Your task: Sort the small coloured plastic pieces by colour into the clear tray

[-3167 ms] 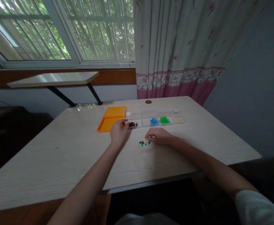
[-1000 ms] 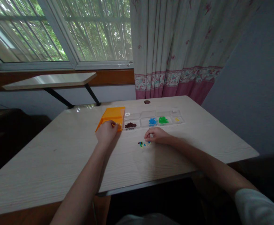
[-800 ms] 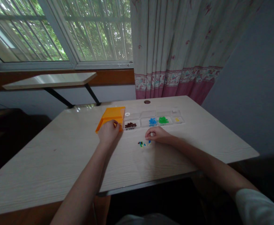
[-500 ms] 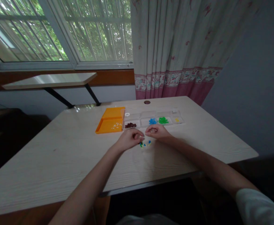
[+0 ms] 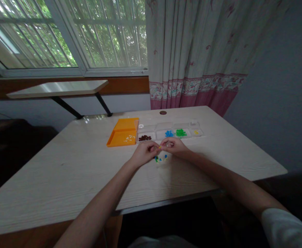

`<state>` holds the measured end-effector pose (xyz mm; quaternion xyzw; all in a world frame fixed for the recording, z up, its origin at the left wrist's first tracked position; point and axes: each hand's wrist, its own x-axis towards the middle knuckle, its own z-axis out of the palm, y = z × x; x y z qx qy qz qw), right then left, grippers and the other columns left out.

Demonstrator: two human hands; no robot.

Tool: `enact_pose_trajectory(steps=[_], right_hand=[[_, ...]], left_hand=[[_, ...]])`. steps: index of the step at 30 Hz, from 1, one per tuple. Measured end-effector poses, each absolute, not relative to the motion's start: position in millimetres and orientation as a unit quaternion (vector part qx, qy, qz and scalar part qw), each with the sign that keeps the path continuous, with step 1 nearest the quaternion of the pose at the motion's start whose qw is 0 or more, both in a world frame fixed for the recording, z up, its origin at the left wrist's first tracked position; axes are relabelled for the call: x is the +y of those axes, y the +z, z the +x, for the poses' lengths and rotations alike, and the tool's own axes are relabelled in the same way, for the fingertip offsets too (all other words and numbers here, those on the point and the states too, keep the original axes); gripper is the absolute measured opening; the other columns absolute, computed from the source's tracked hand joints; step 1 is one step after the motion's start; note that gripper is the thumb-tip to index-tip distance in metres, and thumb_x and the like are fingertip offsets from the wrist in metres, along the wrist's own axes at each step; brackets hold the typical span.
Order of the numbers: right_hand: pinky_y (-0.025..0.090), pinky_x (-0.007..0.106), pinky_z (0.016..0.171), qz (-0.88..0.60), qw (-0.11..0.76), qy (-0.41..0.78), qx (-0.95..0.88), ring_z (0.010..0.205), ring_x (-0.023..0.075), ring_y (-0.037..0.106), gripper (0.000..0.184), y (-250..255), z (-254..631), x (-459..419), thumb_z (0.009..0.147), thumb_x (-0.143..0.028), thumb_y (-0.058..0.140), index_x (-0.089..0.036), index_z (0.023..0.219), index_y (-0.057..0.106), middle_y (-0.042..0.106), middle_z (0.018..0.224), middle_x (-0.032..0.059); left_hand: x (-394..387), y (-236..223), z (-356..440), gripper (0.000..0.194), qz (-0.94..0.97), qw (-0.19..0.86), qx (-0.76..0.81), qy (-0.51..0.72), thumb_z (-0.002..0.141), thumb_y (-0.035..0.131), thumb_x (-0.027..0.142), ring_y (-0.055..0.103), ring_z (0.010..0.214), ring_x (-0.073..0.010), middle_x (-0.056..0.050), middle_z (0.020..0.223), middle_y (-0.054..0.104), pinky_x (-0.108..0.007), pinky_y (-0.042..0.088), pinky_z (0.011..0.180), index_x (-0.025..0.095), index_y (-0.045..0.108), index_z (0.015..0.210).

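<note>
My left hand (image 5: 146, 151) is pinched closed, its fingertips touching those of my right hand (image 5: 175, 146), which is closed in a pinch too. Between the fingertips shows a tiny yellow piece (image 5: 159, 147), which looks like a bead. What else my left fingers hold is too fine to see. Just below the hands, a curved row of small blue, green, yellow and dark bead-like pieces (image 5: 160, 158) is at the table; any thread through them cannot be made out. Behind my hands is a clear compartment box (image 5: 158, 137) with brown pieces (image 5: 145, 137), blue pieces (image 5: 169, 133), green pieces (image 5: 180, 132) and yellow pieces (image 5: 196, 132).
An orange case (image 5: 114, 139) lies open left of the clear box, with white pieces (image 5: 129, 138) in it. The pale wooden table (image 5: 89, 179) carries a raised shelf (image 5: 60, 88) at the back left. A curtain (image 5: 187, 62) and a barred window (image 5: 109, 38) are behind.
My two hands have come together at the fingertips, and the yellow piece now shows between them. The view has shifted slightly.
</note>
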<state>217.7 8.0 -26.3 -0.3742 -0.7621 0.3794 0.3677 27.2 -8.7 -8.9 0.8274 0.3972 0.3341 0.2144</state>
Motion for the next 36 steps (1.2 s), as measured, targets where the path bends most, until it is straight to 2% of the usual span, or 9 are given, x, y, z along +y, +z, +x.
enact_pose_trajectory(steps=[4,8,12,14,17,20,22,27,36], right_hand=[[0.028,0.016,0.041,-0.368,0.372,0.311,-0.793,0.044,0.0029,0.035,0.028,-24,219,7,0.073,-0.038,0.06,-0.016,0.092,0.063,0.058,0.072,-0.0007],[0.035,0.018,0.049,-0.346,0.37,0.202,-0.838,0.052,0.0068,0.045,0.019,-20,219,5,0.076,-0.033,0.059,-0.016,0.081,0.066,0.061,0.069,0.0018],[0.038,0.02,0.055,-0.329,0.366,0.154,-0.857,0.057,0.0091,0.049,0.018,-19,221,6,0.078,-0.032,0.057,-0.017,0.079,0.067,0.062,0.068,0.0024],[0.038,0.021,0.056,-0.329,0.381,0.135,-0.853,0.057,0.0096,0.05,0.019,-17,224,8,0.079,-0.033,0.057,-0.017,0.08,0.067,0.062,0.068,0.0026],[0.039,0.022,0.056,-0.357,0.43,0.106,-0.823,0.055,0.0094,0.048,0.02,-11,231,11,0.08,-0.033,0.056,-0.017,0.08,0.067,0.063,0.069,0.0031],[0.038,0.022,0.055,-0.394,0.466,0.086,-0.787,0.052,0.0085,0.045,0.019,-5,239,13,0.08,-0.033,0.056,-0.017,0.081,0.067,0.063,0.072,0.0031],[0.038,0.022,0.053,-0.402,0.481,0.077,-0.776,0.051,0.0079,0.044,0.018,-4,243,15,0.08,-0.033,0.056,-0.018,0.081,0.066,0.063,0.073,0.0025],[0.037,0.021,0.05,-0.387,0.508,0.065,-0.767,0.052,0.0076,0.044,0.015,-1,247,17,0.079,-0.031,0.058,-0.019,0.081,0.066,0.063,0.073,0.0014],[0.037,0.021,0.051,-0.37,0.521,0.045,-0.768,0.055,0.0085,0.047,0.013,6,251,13,0.079,-0.029,0.058,-0.019,0.081,0.065,0.062,0.072,0.0015]], left_hand=[[-8,-10,26,0.014,0.832,0.185,0.399,0.337,0.076,0.056,0.026,0.042,0.052,-0.0078,0.003,0.055,0.047,-0.018,0.031,0.049,0.016,0.065,0.077],[-8,-12,26,0.011,0.843,0.166,0.394,0.326,0.075,0.056,0.024,0.044,0.055,-0.0082,0.003,0.057,0.05,-0.018,0.032,0.052,0.016,0.064,0.075],[-8,-13,27,0.012,0.845,0.165,0.397,0.318,0.076,0.056,0.025,0.045,0.055,-0.0091,0.003,0.056,0.048,-0.02,0.034,0.053,0.016,0.063,0.077],[-9,-13,27,0.014,0.846,0.172,0.394,0.315,0.076,0.056,0.027,0.047,0.059,-0.0103,0.002,0.06,0.05,-0.021,0.037,0.056,0.017,0.063,0.084],[-13,-10,30,0.02,0.868,0.18,0.355,0.296,0.077,0.056,0.028,0.053,0.073,-0.0133,-0.003,0.077,0.058,-0.024,0.042,0.067,0.019,0.063,0.094],[-19,-7,34,0.023,0.903,0.175,0.295,0.258,0.08,0.054,0.028,0.053,0.09,-0.0163,-0.006,0.094,0.059,-0.028,0.042,0.081,0.022,0.063,0.1],[-23,-6,38,0.024,0.92,0.162,0.271,0.232,0.08,0.054,0.029,0.051,0.095,-0.0178,-0.006,0.099,0.059,-0.03,0.041,0.084,0.023,0.063,0.102],[-25,-9,43,0.022,0.946,0.125,0.242,0.176,0.082,0.05,0.025,0.052,0.092,-0.0176,-0.007,0.096,0.06,-0.03,0.043,0.081,0.021,0.065,0.098],[-13,-17,33,0.023,0.929,0.129,0.287,0.193,0.084,0.045,0.019,0.055,0.089,-0.016,-0.008,0.093,0.061,-0.028,0.045,0.081,0.016,0.065,0.094]])
